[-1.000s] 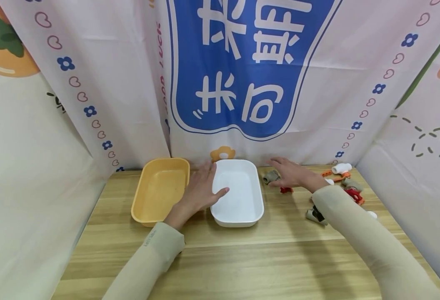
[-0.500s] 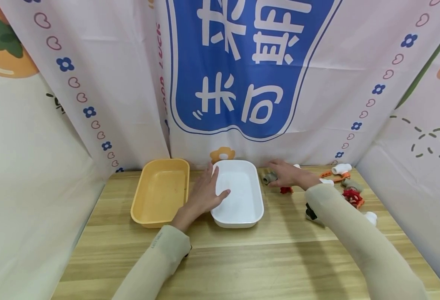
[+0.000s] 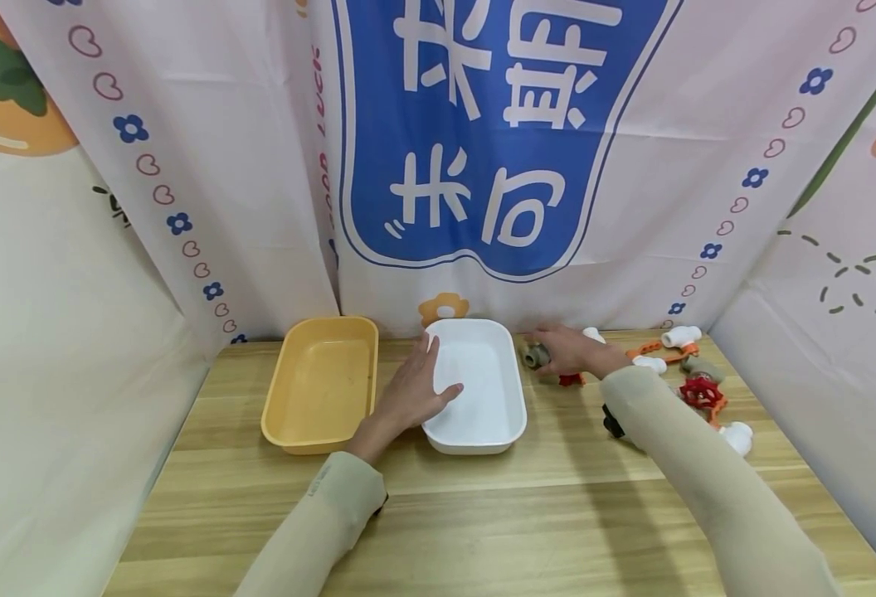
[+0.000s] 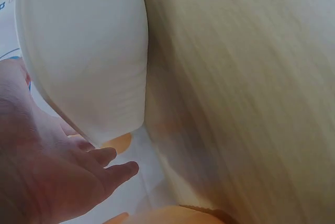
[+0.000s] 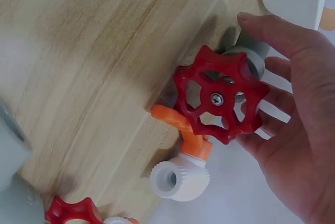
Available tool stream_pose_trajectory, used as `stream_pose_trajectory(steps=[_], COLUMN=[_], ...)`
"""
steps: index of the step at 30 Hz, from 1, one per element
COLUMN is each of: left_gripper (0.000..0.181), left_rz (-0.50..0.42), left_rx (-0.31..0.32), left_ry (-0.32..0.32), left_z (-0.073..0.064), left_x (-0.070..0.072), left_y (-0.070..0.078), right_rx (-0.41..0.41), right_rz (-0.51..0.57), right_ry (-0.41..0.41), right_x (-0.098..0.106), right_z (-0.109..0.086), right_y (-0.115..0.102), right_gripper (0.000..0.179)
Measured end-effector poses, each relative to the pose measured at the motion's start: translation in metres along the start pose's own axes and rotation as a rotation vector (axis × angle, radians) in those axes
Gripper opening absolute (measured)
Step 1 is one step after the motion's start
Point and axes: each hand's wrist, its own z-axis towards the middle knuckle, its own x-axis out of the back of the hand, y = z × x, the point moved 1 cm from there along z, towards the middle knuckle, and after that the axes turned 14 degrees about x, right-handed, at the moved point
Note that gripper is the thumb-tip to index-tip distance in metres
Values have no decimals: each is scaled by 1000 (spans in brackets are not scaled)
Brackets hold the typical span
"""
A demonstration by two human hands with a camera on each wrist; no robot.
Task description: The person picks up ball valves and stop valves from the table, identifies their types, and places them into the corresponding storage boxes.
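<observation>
Downward head view, 2 wrist closeups, shared tabletop (image 3: 498, 531)

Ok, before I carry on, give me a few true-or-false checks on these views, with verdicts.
1. The yellow tray is left of the white tray. True.
2. The left hand is inside the yellow tray. False: it is at the white tray's side.
3. The right hand is at a grey valve. True.
4. The white valve nearest that hand has a blue handle. False: it has an orange handle.
5. The grey valve carries a red handwheel. True.
</observation>
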Motion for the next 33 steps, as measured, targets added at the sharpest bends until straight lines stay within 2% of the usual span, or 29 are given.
stream_pose_trajectory(steps=[14,21,28,33], left_gripper=[104,107,106,106], left_rz=[-14,-6,-5,-10], left_rx=[20,30,32,31], left_ry=[-3,1,20,27], left_z=[2,2,4,5], left_x=[-10,-11,-15,-17], left_y=[-2,-3,-5,-5], right_rx=[14,-10,25,13], right_rz=[3,21,4,-8], right_ry=[4,-6,22,34], right_x=[-7,-11,-14,-16], right_z=[-1,0,4,7], right_y=[2,5,6,5], right_gripper=[56,51,41,36])
